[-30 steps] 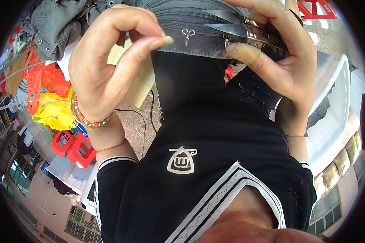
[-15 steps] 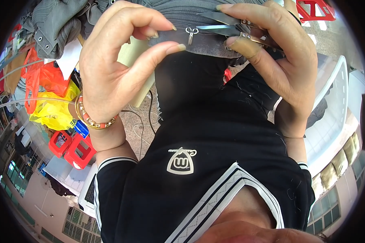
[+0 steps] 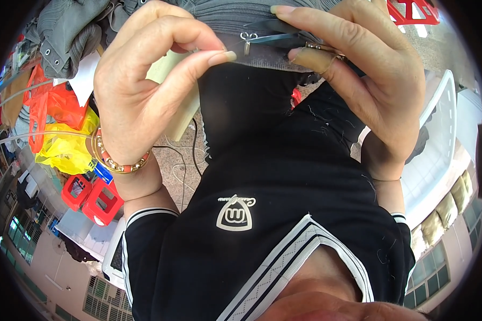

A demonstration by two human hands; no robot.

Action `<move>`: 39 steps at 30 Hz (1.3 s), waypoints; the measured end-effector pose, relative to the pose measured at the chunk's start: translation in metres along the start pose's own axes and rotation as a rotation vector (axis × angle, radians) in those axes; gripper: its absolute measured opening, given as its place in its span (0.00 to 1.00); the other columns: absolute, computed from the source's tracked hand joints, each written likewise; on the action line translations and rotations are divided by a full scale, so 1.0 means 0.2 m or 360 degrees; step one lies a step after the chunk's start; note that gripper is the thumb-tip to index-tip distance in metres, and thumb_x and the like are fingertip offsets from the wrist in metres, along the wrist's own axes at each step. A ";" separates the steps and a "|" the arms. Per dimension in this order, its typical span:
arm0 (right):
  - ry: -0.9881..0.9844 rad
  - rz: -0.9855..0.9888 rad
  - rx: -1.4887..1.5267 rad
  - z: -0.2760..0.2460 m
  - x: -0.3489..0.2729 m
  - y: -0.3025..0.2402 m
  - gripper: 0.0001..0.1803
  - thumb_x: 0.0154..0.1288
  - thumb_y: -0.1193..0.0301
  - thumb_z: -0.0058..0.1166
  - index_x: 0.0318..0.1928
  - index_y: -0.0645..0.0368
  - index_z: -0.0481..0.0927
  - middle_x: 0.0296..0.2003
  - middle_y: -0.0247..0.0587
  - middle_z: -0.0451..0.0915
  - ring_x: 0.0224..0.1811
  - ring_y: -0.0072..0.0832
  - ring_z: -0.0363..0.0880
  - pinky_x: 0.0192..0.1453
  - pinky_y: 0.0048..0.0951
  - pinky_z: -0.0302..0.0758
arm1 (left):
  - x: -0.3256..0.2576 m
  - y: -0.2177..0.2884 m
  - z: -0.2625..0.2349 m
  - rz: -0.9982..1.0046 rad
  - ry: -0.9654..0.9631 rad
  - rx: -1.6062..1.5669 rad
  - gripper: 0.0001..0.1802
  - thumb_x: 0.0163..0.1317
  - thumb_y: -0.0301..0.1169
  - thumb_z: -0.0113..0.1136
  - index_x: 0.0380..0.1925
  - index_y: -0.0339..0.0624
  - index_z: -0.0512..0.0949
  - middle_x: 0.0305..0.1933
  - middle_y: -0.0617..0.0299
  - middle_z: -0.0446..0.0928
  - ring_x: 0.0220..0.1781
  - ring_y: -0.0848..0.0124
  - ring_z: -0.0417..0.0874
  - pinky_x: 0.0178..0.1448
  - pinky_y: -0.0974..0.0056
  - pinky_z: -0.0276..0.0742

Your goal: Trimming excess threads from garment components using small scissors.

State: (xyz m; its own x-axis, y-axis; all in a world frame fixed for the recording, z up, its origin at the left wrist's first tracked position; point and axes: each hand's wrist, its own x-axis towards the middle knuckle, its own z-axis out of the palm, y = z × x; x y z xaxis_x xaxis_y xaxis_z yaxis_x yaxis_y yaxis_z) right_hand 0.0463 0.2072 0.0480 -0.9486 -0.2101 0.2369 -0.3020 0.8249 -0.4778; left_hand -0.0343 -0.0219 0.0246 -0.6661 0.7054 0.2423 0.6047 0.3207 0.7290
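A small metal garment hook (image 3: pixel 247 44) sits on the dark mesh band (image 3: pixel 273 60) along the edge of a grey pleated garment (image 3: pixel 225 13). Just left of it, my left hand (image 3: pixel 150 80) pinches thumb and forefinger together on what looks like a fine thread, very faint in view. My right hand (image 3: pixel 369 69) grips a pair of thread snips (image 3: pixel 276 37) with blades parted. Their lower blade tip reaches the hook's looped end. A tan bandage (image 3: pixel 313 59) wraps my right thumb. My fingers partly cover the snips' handles.
At left lie more grey garments with eyelets (image 3: pixel 64 48), an orange-red plastic bag (image 3: pixel 59 104), a yellow bag (image 3: pixel 64 147) and a red plastic stool (image 3: pixel 103 202). A white plastic bin (image 3: pixel 439 139) stands at right. Cables (image 3: pixel 185 166) trail on the floor.
My left thumb and forefinger, apart before, have closed together beside the hook. The snips have moved left, so the lower blade now reaches the hook. The hook has shifted slightly left and up.
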 end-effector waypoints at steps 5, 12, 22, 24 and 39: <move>0.0005 -0.0068 -0.0054 -0.01 0.02 -0.01 0.19 0.49 0.69 0.72 0.44 0.56 0.88 0.24 0.34 0.75 0.22 0.26 0.74 0.23 0.26 0.68 | 0.00 0.02 0.00 0.0004 0.0034 0.0020 0.06 0.53 0.19 0.67 0.31 0.33 0.80 0.35 0.59 0.76 0.38 0.72 0.76 0.44 0.71 0.68; -0.0078 0.0034 0.0143 -0.03 0.03 -0.01 0.17 0.50 0.70 0.72 0.43 0.57 0.87 0.24 0.35 0.75 0.23 0.28 0.75 0.24 0.27 0.69 | -0.01 0.03 0.02 -0.0002 0.0108 -0.0138 0.06 0.54 0.18 0.65 0.33 0.32 0.79 0.38 0.57 0.75 0.40 0.71 0.75 0.46 0.71 0.68; -0.0125 0.0253 0.0444 -0.07 0.04 0.01 0.15 0.51 0.71 0.71 0.41 0.58 0.86 0.24 0.36 0.75 0.24 0.31 0.76 0.26 0.29 0.72 | 0.01 0.07 -0.05 0.0245 -0.0328 -0.0344 0.11 0.48 0.27 0.67 0.28 0.31 0.77 0.34 0.53 0.75 0.36 0.67 0.73 0.45 0.67 0.67; 0.0297 -0.0095 0.0484 0.01 -0.05 0.13 0.17 0.52 0.74 0.71 0.44 0.64 0.85 0.23 0.39 0.74 0.24 0.29 0.74 0.27 0.26 0.68 | 0.00 0.06 -0.02 0.0253 -0.0402 -0.0403 0.12 0.46 0.25 0.69 0.30 0.31 0.78 0.37 0.52 0.75 0.37 0.65 0.74 0.45 0.66 0.68; 0.0230 0.0508 0.0900 -0.01 -0.20 0.13 0.20 0.56 0.75 0.70 0.50 0.64 0.84 0.26 0.34 0.77 0.25 0.18 0.72 0.28 0.21 0.65 | 0.06 0.08 0.12 0.0518 0.0273 0.0723 0.12 0.51 0.17 0.73 0.37 0.38 0.87 0.40 0.58 0.79 0.39 0.71 0.83 0.40 0.72 0.81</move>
State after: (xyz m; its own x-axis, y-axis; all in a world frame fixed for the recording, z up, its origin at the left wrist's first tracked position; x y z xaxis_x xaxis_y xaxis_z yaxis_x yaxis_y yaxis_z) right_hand 0.0759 0.2377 0.0289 -0.9893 0.1039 0.1023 -0.0489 0.4245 -0.9041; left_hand -0.0219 0.0069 0.0224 -0.4528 0.7128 0.5356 0.8915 0.3699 0.2614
